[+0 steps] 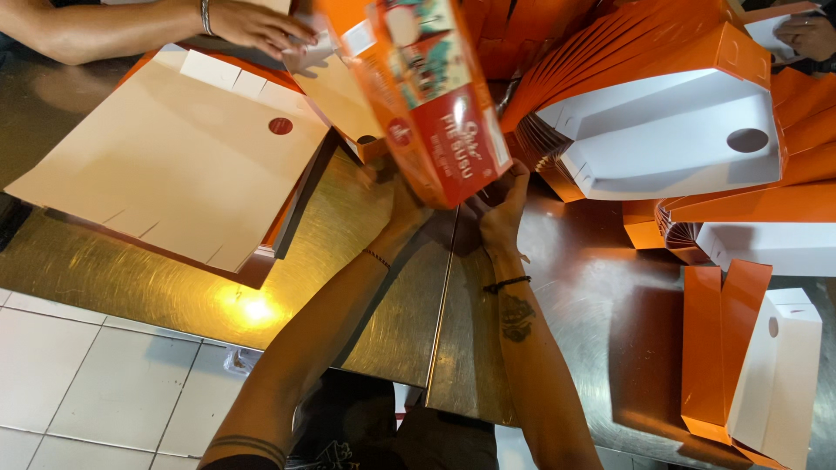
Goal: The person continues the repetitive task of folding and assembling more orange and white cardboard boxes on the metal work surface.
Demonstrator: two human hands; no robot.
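Both my hands hold up an orange printed carton (427, 87) over the middle of the metal table (392, 296). My left hand (399, 204) grips its lower left side from beneath and is mostly hidden by the carton. My right hand (503, 209) clasps its lower right corner with the fingers curled up. The carton is tilted and blurred.
A stack of flat tan and orange carton blanks (174, 148) lies at left. Another person's hand (252, 24) rests at top left on a blank. Folded orange-and-white cartons (670, 130) are piled at right, more (758, 365) at lower right. A second hand (810, 35) shows top right.
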